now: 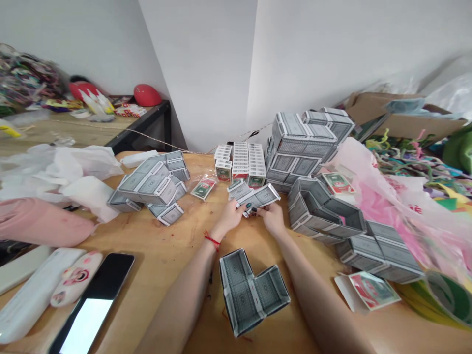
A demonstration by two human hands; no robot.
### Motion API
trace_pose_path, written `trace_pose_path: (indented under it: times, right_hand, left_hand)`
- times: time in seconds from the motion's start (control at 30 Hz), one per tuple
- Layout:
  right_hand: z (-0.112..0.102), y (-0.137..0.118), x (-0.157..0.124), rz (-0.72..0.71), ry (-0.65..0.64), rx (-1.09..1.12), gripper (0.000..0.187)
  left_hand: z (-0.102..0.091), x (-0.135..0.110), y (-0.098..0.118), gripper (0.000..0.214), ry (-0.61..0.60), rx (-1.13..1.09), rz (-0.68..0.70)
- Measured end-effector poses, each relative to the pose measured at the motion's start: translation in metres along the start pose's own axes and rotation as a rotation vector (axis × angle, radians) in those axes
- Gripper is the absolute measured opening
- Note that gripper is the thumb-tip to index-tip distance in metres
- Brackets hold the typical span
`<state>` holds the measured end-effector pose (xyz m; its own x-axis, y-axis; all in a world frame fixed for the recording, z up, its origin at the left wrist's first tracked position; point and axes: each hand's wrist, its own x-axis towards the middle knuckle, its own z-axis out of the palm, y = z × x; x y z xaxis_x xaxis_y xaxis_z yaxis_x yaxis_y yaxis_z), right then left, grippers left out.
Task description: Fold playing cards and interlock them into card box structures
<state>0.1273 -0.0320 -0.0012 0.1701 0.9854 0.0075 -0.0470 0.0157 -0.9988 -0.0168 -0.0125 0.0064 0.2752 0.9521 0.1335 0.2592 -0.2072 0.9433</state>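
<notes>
Both hands reach forward over the wooden table. My left hand, with a red cord at the wrist, pinches the left part of a joined piece of grey-patterned playing cards. My right hand grips the same card piece at its near right edge. Dark nail polish shows on the fingers. Between my forearms lies an L-shaped open card box. Beyond the hands stand rows of card packs. To their left is a single card pack with a green and red face.
Folded-card blocks are stacked at the back right and at the left. An open card frame stands right of my hands. A phone lies front left; a tape roll lies front right. A pink plastic bag covers the right side.
</notes>
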Motion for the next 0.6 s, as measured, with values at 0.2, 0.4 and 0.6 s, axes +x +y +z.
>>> trace_pose_path:
  times: [0.2,0.4,0.6]
  right_hand:
    - [-0.0054,0.0023,0.0052,0.054,-0.028,0.072,0.015]
    - [-0.009,0.0067,0.0088,0.035,-0.118,0.114,0.021]
    - [-0.0098,0.0044,0.0081,-0.024,-0.144,0.076,0.025]
  left_hand:
    - [0.0012,-0.0033,0.0033,0.021,0.015,0.005,-0.032]
    - [0.0039,-0.0026,0.0047,0.034,-0.002,-0.085,-0.048]
    - [0.0042,0.0,-0.002,0.025,-0.04,-0.144,-0.129]
